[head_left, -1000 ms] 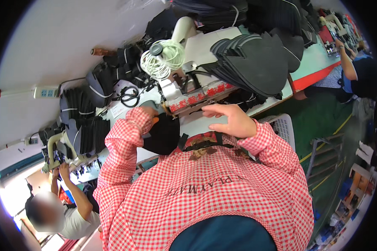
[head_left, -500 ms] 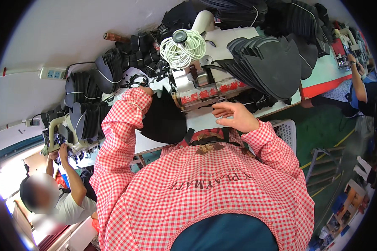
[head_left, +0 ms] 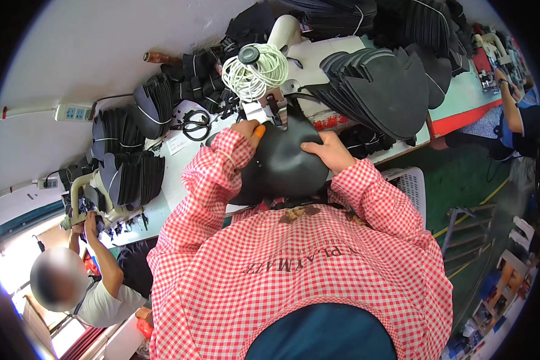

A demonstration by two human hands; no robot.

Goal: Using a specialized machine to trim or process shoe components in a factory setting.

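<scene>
A smooth black cut panel (head_left: 285, 162), curved and sheet-like, lies across the front of a sewing machine (head_left: 285, 33). Its far edge reaches under the machine's metal head. My right hand (head_left: 333, 152) grips the panel's right side, thumb on top and fingers hidden beneath. On the panel's upper left, close to the machine head, my left hand (head_left: 246, 129) is closed on the edge. An orange cover (head_left: 259, 131) sits on one of its fingers. My sleeve hides part of the panel's left side.
Black-handled scissors (head_left: 195, 125) lie left of the machine. A coil of pale cord (head_left: 255, 75) rests on top of it. Stacked black panels (head_left: 381, 90) stand to the right, bundled ones (head_left: 132, 174) to the left. A white basket (head_left: 409, 192) is below right. Co-workers sit at both sides.
The black panel has moved right and up to the machine, and my left hand has gone with it. My right hand, free before, now holds the panel's right side. The scissors have come into fuller view.
</scene>
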